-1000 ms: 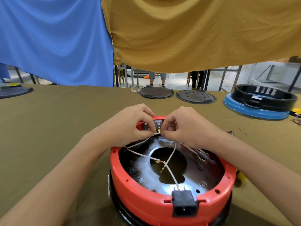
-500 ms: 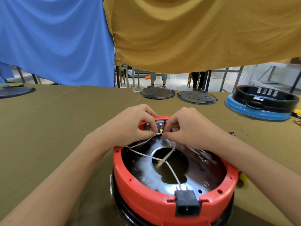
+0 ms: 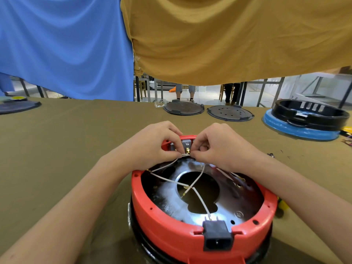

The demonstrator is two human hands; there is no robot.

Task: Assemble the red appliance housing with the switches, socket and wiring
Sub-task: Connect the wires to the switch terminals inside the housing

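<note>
The round red housing [image 3: 171, 231] lies open side up on the table in front of me, over a black base. A black power socket [image 3: 217, 237] is set in its near rim. Grey switches [image 3: 186, 143] sit in the far rim. White wires [image 3: 200, 199] cross the shiny metal plate [image 3: 167, 199] inside. My left hand [image 3: 152, 145] and my right hand [image 3: 219, 143] meet at the far rim, both pinching a white wire end with a brass terminal [image 3: 187, 150] right at the switch.
Two dark round lids [image 3: 183, 108] [image 3: 229, 113] lie at the table's far edge. A black ring on a blue base [image 3: 304, 121] stands far right. Another dark lid [image 3: 17, 105] lies far left. Blue and mustard cloths hang behind; small loose parts [image 3: 282, 203] lie right of the housing.
Both hands stay at the far rim, fingers shifting slightly on the wire terminal at the switch. The view has drifted a little; the housing has not moved.
</note>
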